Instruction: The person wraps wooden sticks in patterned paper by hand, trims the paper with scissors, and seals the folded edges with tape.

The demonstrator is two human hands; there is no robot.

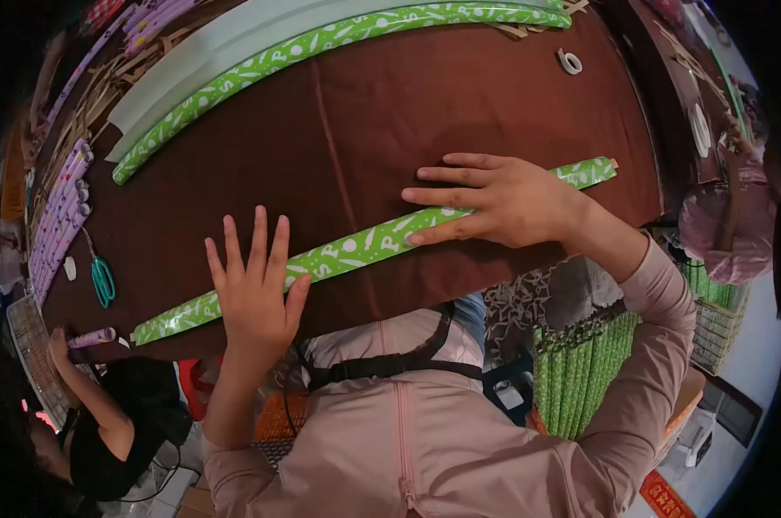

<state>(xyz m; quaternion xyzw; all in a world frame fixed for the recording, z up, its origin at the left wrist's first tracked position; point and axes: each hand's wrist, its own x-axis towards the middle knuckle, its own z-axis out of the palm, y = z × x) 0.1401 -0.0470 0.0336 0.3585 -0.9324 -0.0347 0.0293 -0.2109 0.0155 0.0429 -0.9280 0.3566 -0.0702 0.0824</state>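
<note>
A long green roll with white letters and shapes [347, 255] lies slantwise along the near part of the brown table [235, 173]. My left hand [256, 293] rests flat across the roll's left part, fingers spread. Over its right part lies my right hand [494, 203], also with spread fingers, palm down. Both ends of the roll stick out beyond my hands. The undersides of both hands are hidden.
Another green roll with a pale sheet [278, 60] lies at the far side. A tape ring [570, 61] is at the far right, teal scissors [103, 281] and purple rolls [60, 220] at the left. People sit at the left [105, 423] and right [729, 216].
</note>
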